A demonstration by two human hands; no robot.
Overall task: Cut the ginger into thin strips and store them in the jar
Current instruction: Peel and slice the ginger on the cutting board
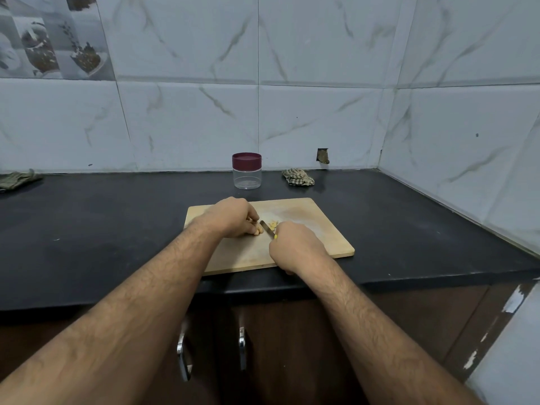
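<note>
A wooden cutting board (315, 232) lies on the black counter. My left hand (233, 218) curls over a piece of ginger (259, 229) and holds it down on the board; most of the ginger is hidden under the fingers. My right hand (295, 247) grips a small knife (266, 228) with a yellow handle, its blade lying just right of the ginger. A few pale cut ginger pieces (273, 224) lie beside the blade. A clear jar (247, 171) with a maroon lid on it stands behind the board near the wall.
A checked cloth (298, 176) lies crumpled at the back, right of the jar. Another cloth (17, 179) sits at the far left of the black counter (102, 229). Tiled walls close the back and right. Cabinet door handles (183, 352) hang below the counter edge.
</note>
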